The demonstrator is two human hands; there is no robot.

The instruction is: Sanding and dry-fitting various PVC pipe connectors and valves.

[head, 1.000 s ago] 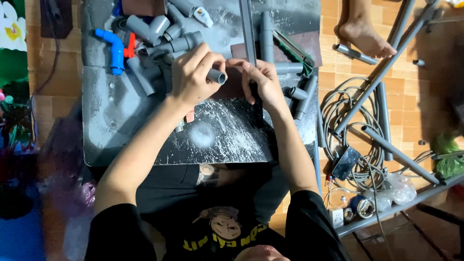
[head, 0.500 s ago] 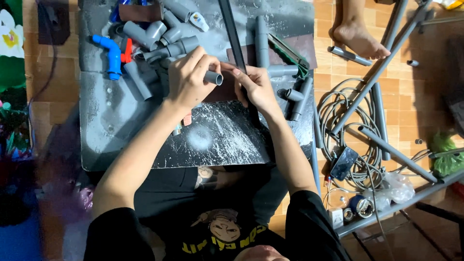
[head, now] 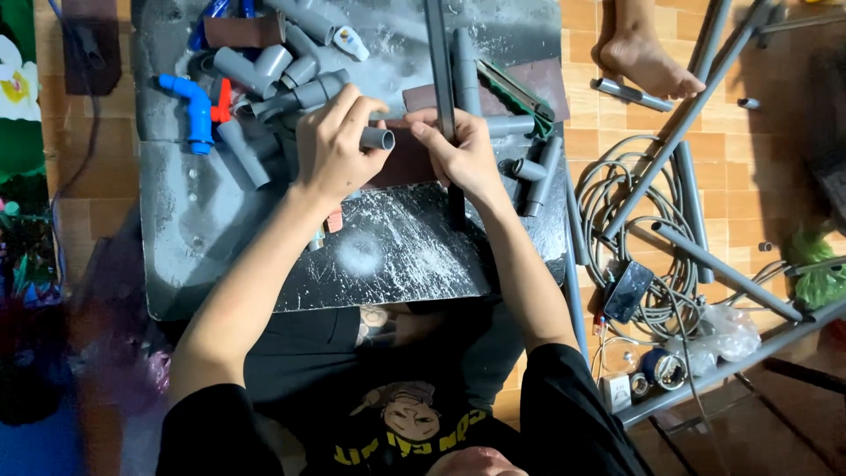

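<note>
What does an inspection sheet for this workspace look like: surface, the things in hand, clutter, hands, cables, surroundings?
Surface: grey board, scratched and streaked white, lying on a tiled floor.
Things in hand: short grey pipe piece; long grey pipe running up across the board.
Clutter: grey fittings, blue elbow, red part, brown blocks, loose pipe pieces.
Hands: left hand closed on the pipe piece; right hand pinching at the long pipe.
Cables: grey coil on the floor, phone on it.
Surroundings: long pipes, another person's bare foot, green bag.
</note>
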